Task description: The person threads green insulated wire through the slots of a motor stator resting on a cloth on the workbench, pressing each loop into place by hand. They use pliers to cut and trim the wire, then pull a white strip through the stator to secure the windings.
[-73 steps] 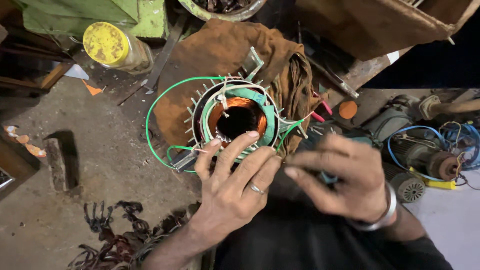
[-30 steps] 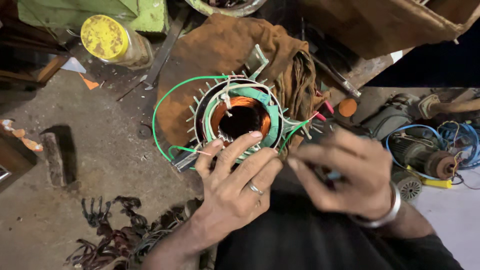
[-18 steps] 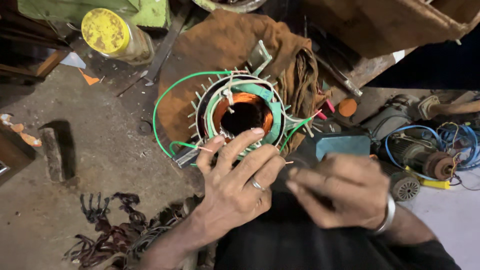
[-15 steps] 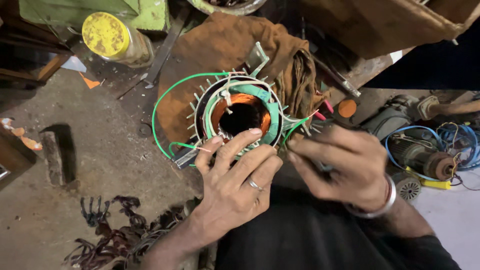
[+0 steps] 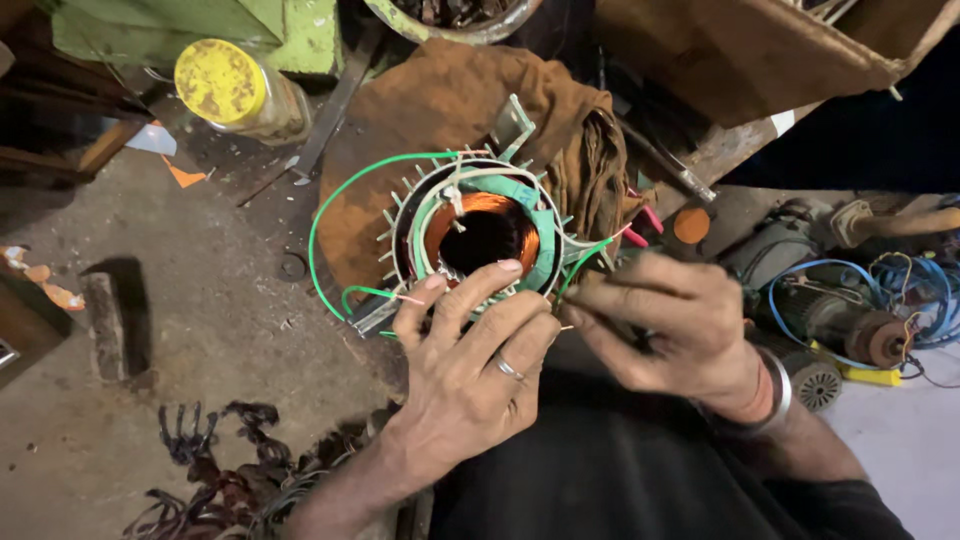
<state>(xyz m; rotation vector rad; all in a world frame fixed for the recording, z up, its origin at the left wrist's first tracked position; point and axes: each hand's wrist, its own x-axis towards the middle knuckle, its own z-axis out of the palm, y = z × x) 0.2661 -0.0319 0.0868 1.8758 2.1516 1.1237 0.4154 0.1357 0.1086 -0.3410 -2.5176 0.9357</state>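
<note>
A motor stator [image 5: 545, 250] with copper windings and green insulation lies on a brown cloth [image 5: 450, 110] in front of me. A green sleeved wire [image 5: 322, 225] loops around its left side. My left hand [image 5: 470, 370], with a ring on one finger, lies across the stator's near rim, fingers spread and fingertips on the winding. My right hand [image 5: 670, 330], with a metal bangle at the wrist, pinches the end of a green wire at the stator's right edge.
A yellow-lidded jar [image 5: 225, 85] stands at the back left. Small motor parts [image 5: 830, 310] with blue wire [image 5: 905, 285] lie on the right. A tangle of dark old winding wire [image 5: 230, 480] sits at the lower left, with a small block [image 5: 105, 325] further left.
My right hand dropped away from the stator toward me, then came back to its right edge and pinched the wire there. My left hand stayed on the stator.
</note>
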